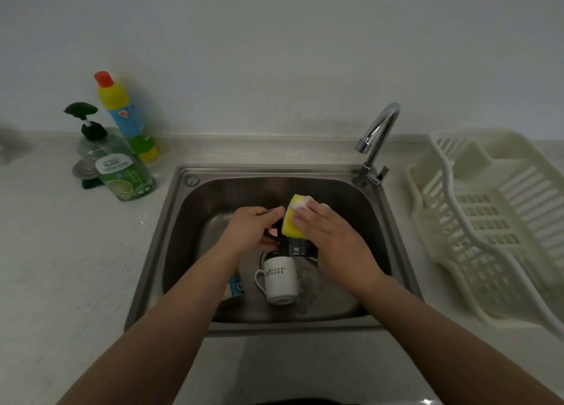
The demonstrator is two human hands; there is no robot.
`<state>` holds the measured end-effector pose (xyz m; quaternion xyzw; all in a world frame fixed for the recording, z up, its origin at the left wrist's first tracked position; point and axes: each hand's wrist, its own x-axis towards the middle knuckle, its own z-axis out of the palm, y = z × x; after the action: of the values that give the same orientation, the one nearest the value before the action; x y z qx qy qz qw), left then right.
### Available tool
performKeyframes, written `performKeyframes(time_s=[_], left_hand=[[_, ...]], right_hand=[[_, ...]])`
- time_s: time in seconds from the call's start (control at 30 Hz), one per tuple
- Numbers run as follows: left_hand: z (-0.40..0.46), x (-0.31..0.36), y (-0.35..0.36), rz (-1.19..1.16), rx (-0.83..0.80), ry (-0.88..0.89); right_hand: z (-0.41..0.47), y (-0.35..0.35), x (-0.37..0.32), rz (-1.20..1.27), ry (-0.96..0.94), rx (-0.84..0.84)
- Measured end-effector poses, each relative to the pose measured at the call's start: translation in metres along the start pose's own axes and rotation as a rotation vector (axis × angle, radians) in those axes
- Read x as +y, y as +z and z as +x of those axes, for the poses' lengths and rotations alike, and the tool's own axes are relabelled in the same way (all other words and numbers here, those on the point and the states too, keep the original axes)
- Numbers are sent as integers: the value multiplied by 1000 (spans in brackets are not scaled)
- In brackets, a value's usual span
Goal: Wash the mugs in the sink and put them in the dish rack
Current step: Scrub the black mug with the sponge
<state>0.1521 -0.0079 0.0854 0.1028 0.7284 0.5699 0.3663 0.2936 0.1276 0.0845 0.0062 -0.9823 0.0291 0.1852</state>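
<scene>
I've got the dark mug [276, 236] up over the middle of the sink [195, 209], my left hand [251, 229] curled round its side, and my right hand [332, 236] pinching the soapy yellow sponge [291, 218], fingers flat on one face and pressing it against the mug's upper edge. Most of the mug hides between my hands, so I can't tell which way its mouth faces. Scrubbing now, I judge: the thing to do is turn the mug with the left while the sponge works round the rim and down inside, and keep a firm hold, because suds make glazed ware slippery and a drop lands on the mugs below. Down at the lower centre of the basin a white mug [279, 279] with dark lettering lies tipped, handle to the left, and just left of it, half under my forearm, sits a mug with a blue label [236, 287]. Both wait their turn. The tap [377, 139] at the upper right of the sink shows no water running. The white dish rack [488, 221] at the right edge holds no mugs that I can see. Upper left, the green soap pump bottle [122, 166] and the yellow bottle with the red cap [122, 114] stand on the counter [61, 267].
</scene>
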Motion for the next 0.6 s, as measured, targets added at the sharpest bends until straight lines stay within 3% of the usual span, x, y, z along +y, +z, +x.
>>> performKeyframes(time_s=[0.13,0.3,0.43,0.47,0.6], left_hand=[[0,-3,-4,-27,5,-11],[1,-4,-1,-30,4,-50],[2,-9,-5,-37,5,-64],[1,-11,-5,-45,2,-68],[2,-11,-8,-190,-36,-87]], right_hand=[[-28,10,-11,31,-279,-77],[10,6,7,33,-56,12],[-25,9,-4,50,-276,-128],[-25,8,0,75,-247,-125],[-12,5,3,271,212,10]])
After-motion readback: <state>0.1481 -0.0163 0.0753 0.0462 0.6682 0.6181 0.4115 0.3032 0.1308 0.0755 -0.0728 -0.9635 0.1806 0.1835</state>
